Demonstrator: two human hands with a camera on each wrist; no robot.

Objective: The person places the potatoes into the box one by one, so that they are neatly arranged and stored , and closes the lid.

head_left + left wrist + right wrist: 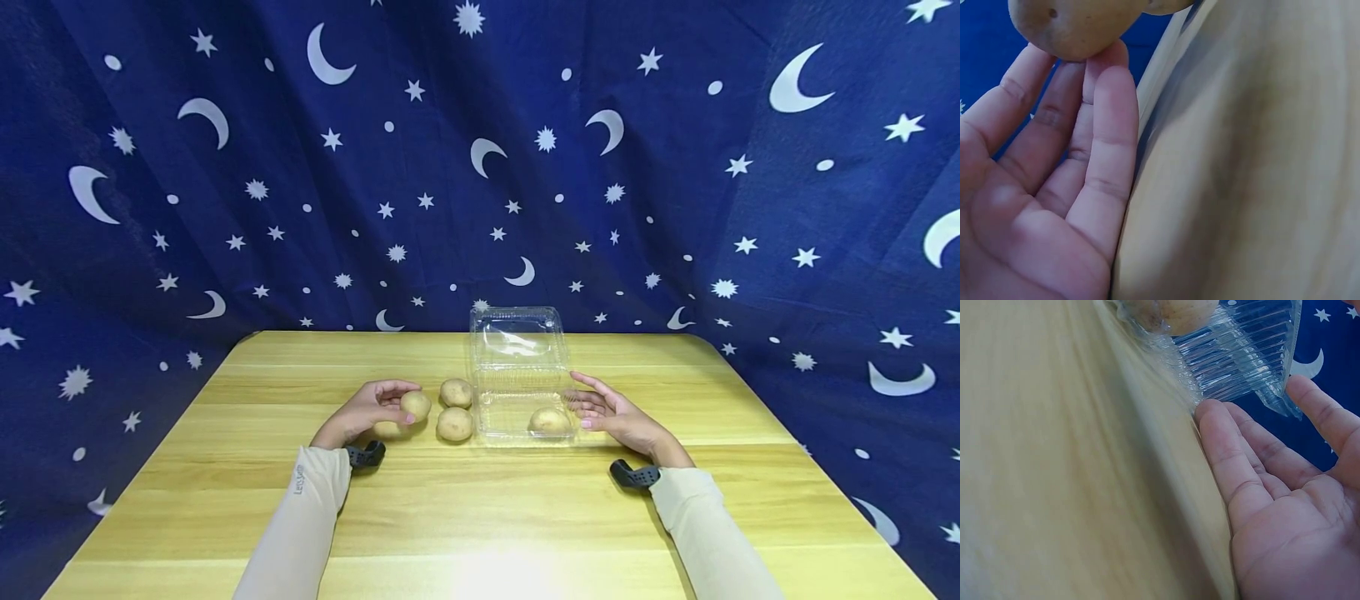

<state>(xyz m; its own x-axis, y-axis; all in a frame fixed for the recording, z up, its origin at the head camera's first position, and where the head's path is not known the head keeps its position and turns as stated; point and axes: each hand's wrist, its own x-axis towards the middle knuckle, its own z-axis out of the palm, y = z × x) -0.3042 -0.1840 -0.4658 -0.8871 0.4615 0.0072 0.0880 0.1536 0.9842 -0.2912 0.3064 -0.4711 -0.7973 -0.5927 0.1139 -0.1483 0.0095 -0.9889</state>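
Note:
My left hand [371,410] pinches a potato [416,406] between thumb and fingertips, left of two other potatoes. The left wrist view shows this potato [1075,22] at the tips of the fingers [1113,119]. Those two, a farther potato [456,392] and a nearer potato [454,424], lie on the table. To their right stands a clear plastic clamshell box [498,415], its lid [517,337] raised at the back. One potato [550,421] sits in its front right part. My right hand [611,415] is at the box's right side, fingers extended against the ribbed wall [1235,356].
The light wooden table [480,508] carries all of these things. A dark blue curtain [435,167] with moons and stars hangs behind the table and along its sides. Each wrist wears a black band, the left band [366,454] and the right band [634,475].

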